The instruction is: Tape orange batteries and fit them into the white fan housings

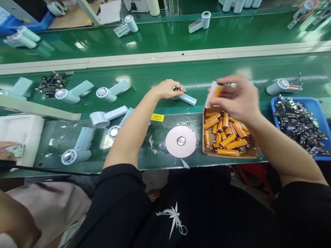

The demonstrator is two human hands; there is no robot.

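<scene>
My left hand point(167, 89) is closed over the round end of a pale blue fan housing point(186, 99) that lies on the green belt; its handle sticks out to the right. My right hand point(239, 98) hovers above a cardboard box point(207, 151) of several orange battery cells point(226, 132). It pinches one orange cell point(217, 90) with a white strip on it. That hand is blurred by motion.
A roll of white tape point(181, 141) lies in front of me. A blue tray point(317, 105) of dark metal parts sits at right. Several pale blue fan housings point(106, 117) lie at left, with more on the far belt point(200, 21). Another person's arm point(15, 220) is at lower left.
</scene>
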